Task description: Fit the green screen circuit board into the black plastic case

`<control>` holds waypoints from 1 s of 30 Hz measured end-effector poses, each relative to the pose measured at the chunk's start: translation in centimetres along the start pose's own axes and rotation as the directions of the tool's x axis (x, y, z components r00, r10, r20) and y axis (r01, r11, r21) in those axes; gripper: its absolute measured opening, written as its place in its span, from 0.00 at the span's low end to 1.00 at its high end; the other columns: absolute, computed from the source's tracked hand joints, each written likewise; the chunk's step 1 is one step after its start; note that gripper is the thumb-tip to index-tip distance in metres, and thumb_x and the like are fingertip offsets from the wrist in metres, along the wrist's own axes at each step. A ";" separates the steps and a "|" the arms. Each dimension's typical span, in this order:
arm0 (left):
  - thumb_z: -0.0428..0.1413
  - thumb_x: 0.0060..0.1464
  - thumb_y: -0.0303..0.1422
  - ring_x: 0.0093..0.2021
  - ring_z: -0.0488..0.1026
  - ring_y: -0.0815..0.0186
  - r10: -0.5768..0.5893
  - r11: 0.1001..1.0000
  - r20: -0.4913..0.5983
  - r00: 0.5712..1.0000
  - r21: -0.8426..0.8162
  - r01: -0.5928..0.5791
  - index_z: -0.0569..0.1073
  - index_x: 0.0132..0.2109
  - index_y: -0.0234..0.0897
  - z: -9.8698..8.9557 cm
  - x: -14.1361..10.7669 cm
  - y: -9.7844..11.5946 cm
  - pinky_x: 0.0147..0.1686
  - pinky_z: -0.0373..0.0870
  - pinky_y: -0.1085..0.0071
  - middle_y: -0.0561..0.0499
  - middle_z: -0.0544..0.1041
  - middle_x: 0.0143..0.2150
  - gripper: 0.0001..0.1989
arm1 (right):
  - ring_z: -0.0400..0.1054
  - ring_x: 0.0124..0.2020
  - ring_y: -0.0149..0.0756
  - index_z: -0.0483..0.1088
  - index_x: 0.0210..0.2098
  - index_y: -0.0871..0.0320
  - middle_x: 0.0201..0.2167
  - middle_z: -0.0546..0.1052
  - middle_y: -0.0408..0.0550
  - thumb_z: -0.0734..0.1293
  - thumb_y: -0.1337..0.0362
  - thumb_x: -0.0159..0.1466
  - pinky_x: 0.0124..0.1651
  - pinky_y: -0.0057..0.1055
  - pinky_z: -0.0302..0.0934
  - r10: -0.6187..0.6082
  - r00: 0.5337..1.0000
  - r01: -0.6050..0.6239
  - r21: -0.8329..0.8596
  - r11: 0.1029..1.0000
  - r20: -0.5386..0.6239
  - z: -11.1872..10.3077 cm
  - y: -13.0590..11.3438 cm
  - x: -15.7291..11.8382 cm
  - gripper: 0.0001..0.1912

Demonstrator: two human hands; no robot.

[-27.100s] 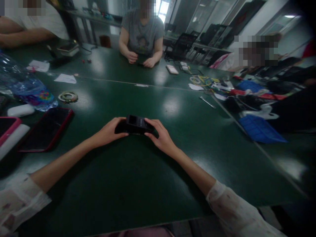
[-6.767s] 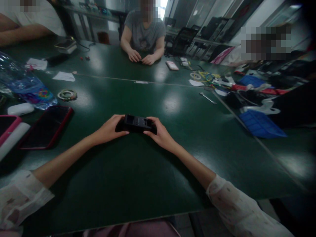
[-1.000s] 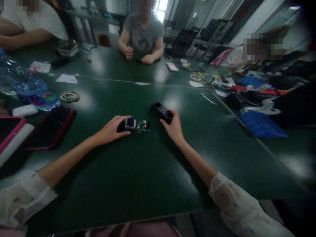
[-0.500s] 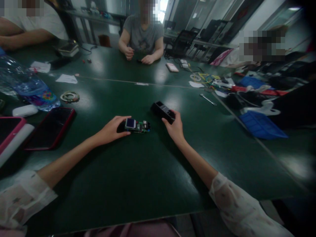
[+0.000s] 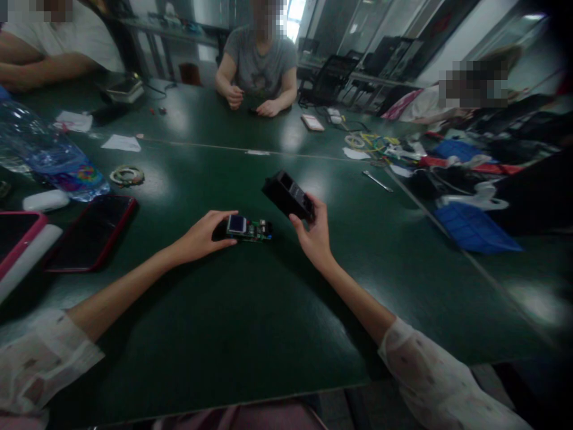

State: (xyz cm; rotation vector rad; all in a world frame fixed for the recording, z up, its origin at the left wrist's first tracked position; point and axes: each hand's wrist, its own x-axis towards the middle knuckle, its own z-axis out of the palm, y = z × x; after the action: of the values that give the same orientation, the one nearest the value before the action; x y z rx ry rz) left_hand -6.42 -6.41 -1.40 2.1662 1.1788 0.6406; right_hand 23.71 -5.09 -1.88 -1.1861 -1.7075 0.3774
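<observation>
Between the thumb and fingers of my left hand (image 5: 210, 231) is the left end of a green circuit board (image 5: 256, 230) with a small screen (image 5: 237, 224) and several components on it. The board lies low over the green tabletop, its right end sticking out free. To its right, my right hand (image 5: 313, 230) grips the near end of a black plastic casing (image 5: 289, 194) with rectangular openings. The casing is tilted, its far end raised and pointing up-left. A gap separates it from the board.
Left of me are a red-edged phone (image 5: 96, 233), a water bottle (image 5: 62, 155), a white case (image 5: 45, 200) and a coiled ring (image 5: 127, 175). A wrench (image 5: 377, 181), a blue tray (image 5: 474, 228) and tangled cables (image 5: 371, 142) lie right. A person (image 5: 259, 65) sits opposite.
My right hand has lifted the black casing off the table and tipped it, its far end rising up and to the left. My left hand and the circuit board have stayed put.
</observation>
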 end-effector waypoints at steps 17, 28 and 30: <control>0.62 0.53 0.46 0.60 0.65 0.50 0.010 1.000 -0.060 0.998 -0.009 -0.011 0.59 0.65 0.42 0.5 0.3 -0.3 0.59 0.64 0.49 0.41 0.65 0.62 0.37 | 0.62 0.62 0.47 0.53 0.65 0.49 0.61 0.65 0.54 0.65 0.55 0.66 0.62 0.50 0.62 -0.122 0.916 0.087 0.107 0.990 0.381 0.6 -2.6 -1.3 0.30; 0.64 0.50 0.46 0.66 0.60 0.46 0.075 0.997 -0.080 0.994 -0.021 -0.077 0.48 0.70 0.46 0.7 0.2 -0.6 0.61 0.60 0.45 0.39 0.57 0.69 0.47 | 0.61 0.61 0.48 0.46 0.68 0.48 0.61 0.63 0.55 0.63 0.63 0.67 0.63 0.55 0.58 -0.226 0.852 0.222 0.064 0.973 0.473 0.6 -2.6 -1.3 0.33; 0.65 0.50 0.47 0.66 0.59 0.46 0.067 0.998 -0.074 0.995 -0.016 -0.069 0.47 0.70 0.46 0.7 0.2 -0.6 0.61 0.60 0.45 0.39 0.57 0.69 0.49 | 0.61 0.60 0.48 0.45 0.69 0.48 0.61 0.63 0.55 0.63 0.63 0.68 0.61 0.55 0.60 -0.218 0.844 0.222 0.051 0.974 0.490 0.6 -2.7 -1.3 0.34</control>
State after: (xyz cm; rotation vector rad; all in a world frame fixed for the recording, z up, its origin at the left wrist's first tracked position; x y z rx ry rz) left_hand -6.26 -6.15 -2.32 2.1915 1.1360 0.7636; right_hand 21.84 -7.30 -0.92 -0.9277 -2.2655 0.5674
